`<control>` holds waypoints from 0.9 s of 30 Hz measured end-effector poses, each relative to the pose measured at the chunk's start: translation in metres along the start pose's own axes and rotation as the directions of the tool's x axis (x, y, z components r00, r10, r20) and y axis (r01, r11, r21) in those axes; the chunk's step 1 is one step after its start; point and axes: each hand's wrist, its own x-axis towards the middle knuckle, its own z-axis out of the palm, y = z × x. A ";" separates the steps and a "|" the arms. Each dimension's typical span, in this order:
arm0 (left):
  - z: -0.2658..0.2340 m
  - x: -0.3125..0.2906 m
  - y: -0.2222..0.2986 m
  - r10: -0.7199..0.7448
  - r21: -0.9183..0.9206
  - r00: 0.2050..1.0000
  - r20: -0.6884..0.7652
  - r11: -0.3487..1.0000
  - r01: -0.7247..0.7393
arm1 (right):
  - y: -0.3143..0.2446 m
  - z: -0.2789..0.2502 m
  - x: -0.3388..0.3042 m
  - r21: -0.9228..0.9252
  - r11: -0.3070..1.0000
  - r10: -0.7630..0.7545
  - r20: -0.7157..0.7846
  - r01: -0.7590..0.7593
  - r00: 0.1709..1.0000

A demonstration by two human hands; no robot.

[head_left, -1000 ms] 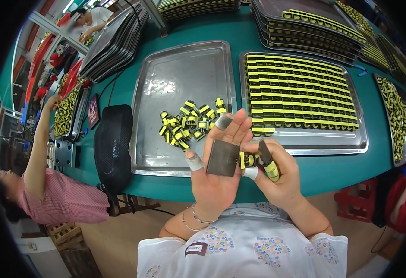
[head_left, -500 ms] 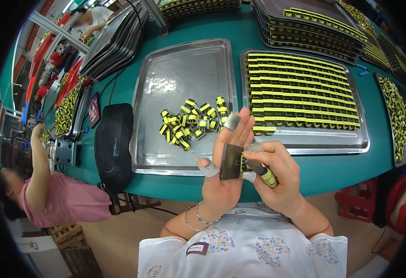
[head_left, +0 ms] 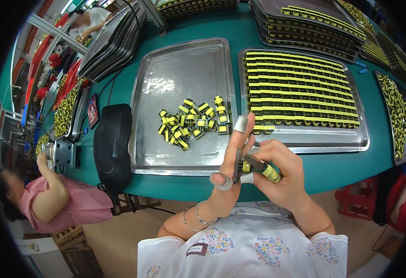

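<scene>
My left hand (head_left: 230, 162) is upright in front of me with its fingers extended. A dark flat plate (head_left: 236, 166), seen almost edge-on, lies against its palm, beside the thumb. Wraps of pale tape cover several fingertips. Closed close beside it, my right hand (head_left: 281, 169) grips a tool (head_left: 271, 173) with a yellow-green wrapped handle and a dark flat end. Between the hands, a small black-and-yellow coil component (head_left: 245, 167) sits against the plate at my right fingertips; its far side is hidden.
Loose black-and-yellow components (head_left: 184, 123) lie in the left metal tray (head_left: 166, 69). The right tray (head_left: 323, 144) bears rows of them. Stacked trays (head_left: 263, 28) stand behind. A black case (head_left: 112, 143) lies at left, near a co-worker in a pink checked top (head_left: 78, 197).
My left hand has turned, so the plate goes from showing its broad face to nearly edge-on. The right hand stays close beside it. The co-worker's arm at left has lowered.
</scene>
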 end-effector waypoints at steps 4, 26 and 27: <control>-0.004 -0.003 -0.006 0.033 -0.011 0.999 0.012 0.999 -0.033 | 0.001 0.002 -0.001 0.028 1.000 0.008 0.001 -0.008 1.000; -0.068 -0.006 0.019 0.457 0.976 0.879 -0.133 0.214 0.036 | -0.004 -0.018 -0.002 -0.399 0.848 -0.346 0.081 0.348 0.935; -0.073 -0.005 0.028 0.437 0.970 0.867 -0.239 0.153 0.190 | -0.001 -0.025 0.000 -0.431 0.862 -0.281 0.031 0.266 0.959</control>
